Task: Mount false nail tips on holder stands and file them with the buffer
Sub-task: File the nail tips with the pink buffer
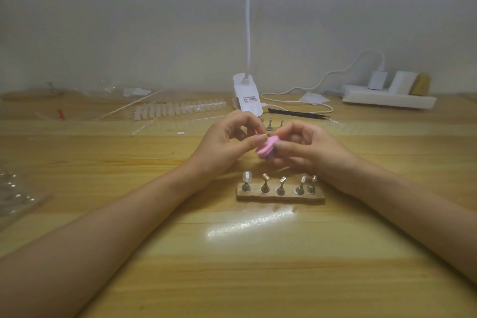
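While the right hand (304,147) grips the pink buffer (267,149) over the middle of the desk (258,279), the left hand (227,142) pinches a small piece against it, hidden by fingers. A hard stroke could flick it away, and a dropped wrist could topple the stands (280,187) just below.

A white clip lamp (247,97) stands on the pale wooden table (258,266), bare whitish wall (129,20) behind it, power strip (387,99) to its right.
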